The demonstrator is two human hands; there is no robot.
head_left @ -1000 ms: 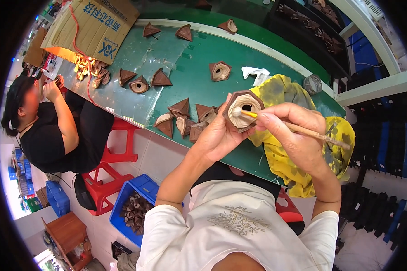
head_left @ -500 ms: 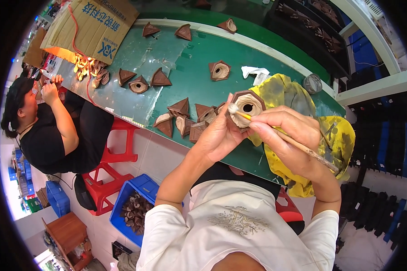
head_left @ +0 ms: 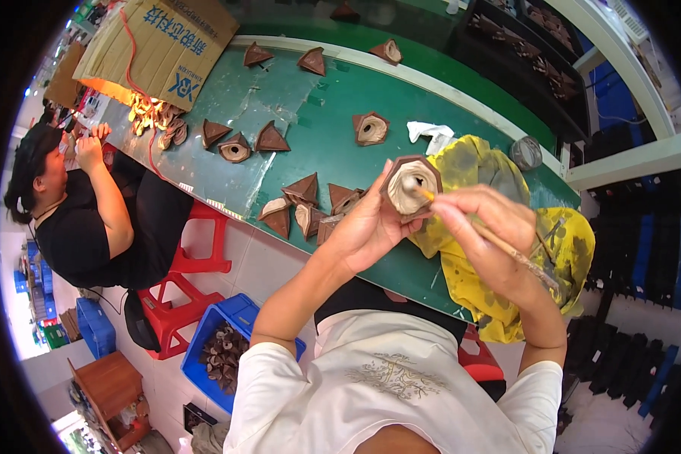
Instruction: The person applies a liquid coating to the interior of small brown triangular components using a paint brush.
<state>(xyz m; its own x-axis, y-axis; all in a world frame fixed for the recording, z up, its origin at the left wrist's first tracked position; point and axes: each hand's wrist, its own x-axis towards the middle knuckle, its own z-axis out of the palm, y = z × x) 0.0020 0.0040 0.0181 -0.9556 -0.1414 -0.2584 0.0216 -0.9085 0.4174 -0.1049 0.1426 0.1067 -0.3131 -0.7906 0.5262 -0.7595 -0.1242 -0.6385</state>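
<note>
Between the fingers and thumb of my left hand [head_left: 369, 229] is a brown roof-shaped piece [head_left: 398, 198], its cream, hollow inside turned up toward me. My right hand [head_left: 486, 225] pinches a thin wooden-handled brush [head_left: 523, 259] with a pale, soft tip. That tip sits inside the hollow, over part of the dark hole in its middle. Left of my left hand, several similar brown pieces [head_left: 301, 191] lie in a cluster near the table's front edge. A yellow, dark-stained cloth [head_left: 473, 284] spreads beneath and beside my right hand.
Another brown piece [head_left: 371, 129] lies farther back on the green table [head_left: 333, 98]. Beyond my right hand are a white rag [head_left: 431, 135] and a glass jar [head_left: 526, 157]. At left, a person [head_left: 91, 197] sits by a cardboard box [head_left: 159, 45]. A blue crate [head_left: 204, 371] of brown pieces stands below.
The brush tip has moved from the near-left rim of the brown piece into its hollow. My left hand has tilted the piece slightly; both hands keep their hold.
</note>
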